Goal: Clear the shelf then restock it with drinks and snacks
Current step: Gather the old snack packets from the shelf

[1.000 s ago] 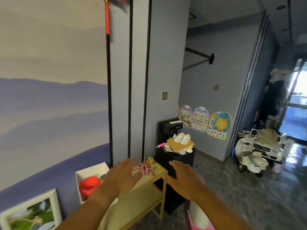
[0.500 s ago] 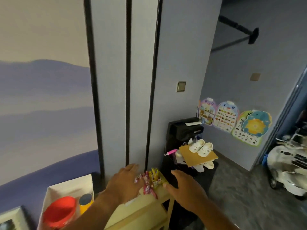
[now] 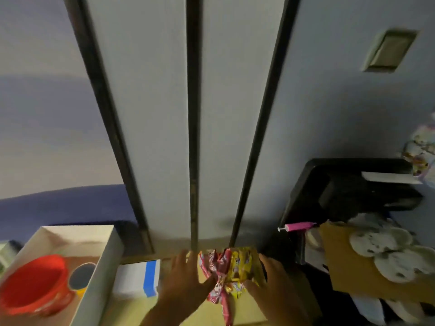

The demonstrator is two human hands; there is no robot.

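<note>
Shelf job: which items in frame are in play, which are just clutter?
In play:
- snack packets on the shelf top
- left hand and right hand, one on each side of the packets

Clutter:
- white box with a red bowl
- pink pen
- white shoes on cardboard
- wall switch

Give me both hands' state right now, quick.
Left hand: open, fingers spread, resting against the left side of the snack packets.
Right hand: open, cupped against the packets' right side; neither has closed a grip yet.
</note>
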